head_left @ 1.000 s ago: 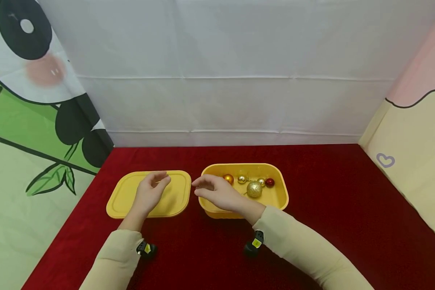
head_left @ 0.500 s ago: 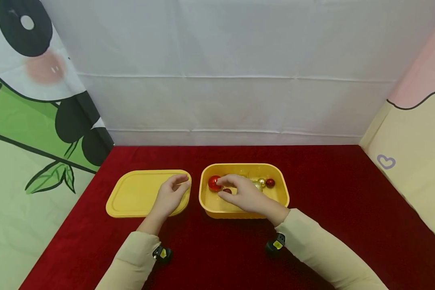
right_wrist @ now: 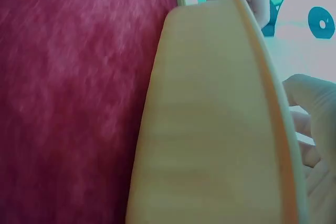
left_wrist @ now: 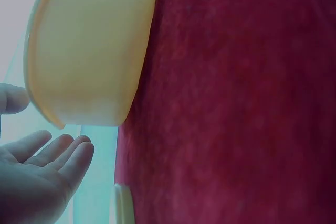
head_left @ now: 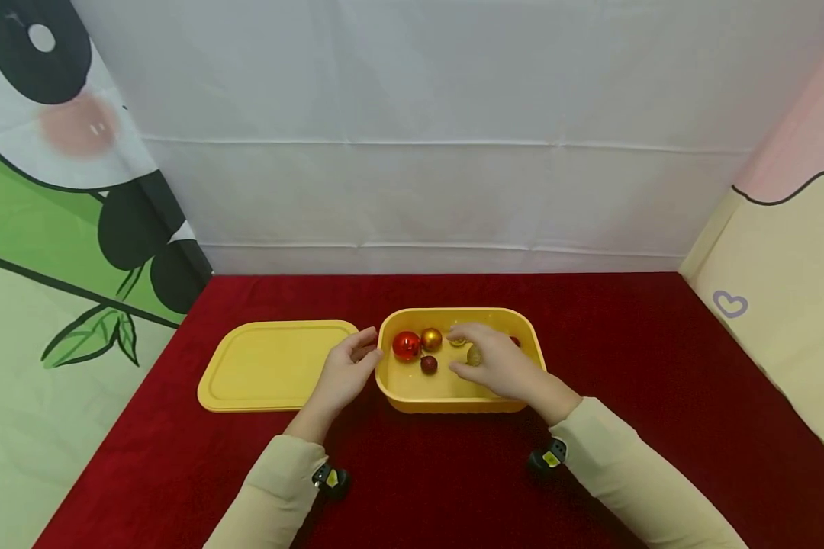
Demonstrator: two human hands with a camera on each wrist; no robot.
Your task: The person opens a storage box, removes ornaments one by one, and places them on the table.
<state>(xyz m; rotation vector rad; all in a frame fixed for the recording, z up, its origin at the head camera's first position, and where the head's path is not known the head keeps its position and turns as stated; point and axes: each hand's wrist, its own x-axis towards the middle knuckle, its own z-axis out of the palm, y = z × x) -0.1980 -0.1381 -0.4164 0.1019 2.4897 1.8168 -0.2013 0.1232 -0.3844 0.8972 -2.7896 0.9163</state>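
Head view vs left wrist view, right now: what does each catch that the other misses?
Only head: the inside of the yellow tub, with a bright red ball, an orange-gold ball and a dark red ball, plus the top of the yellow lid.
Only left wrist: the palm of the left hand.
Both: tub, left hand, lid edge, red cloth.

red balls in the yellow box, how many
3: a large red ball at left, a small dark red ball nearer the viewer, a third red ball past the right hand, which may hide more.
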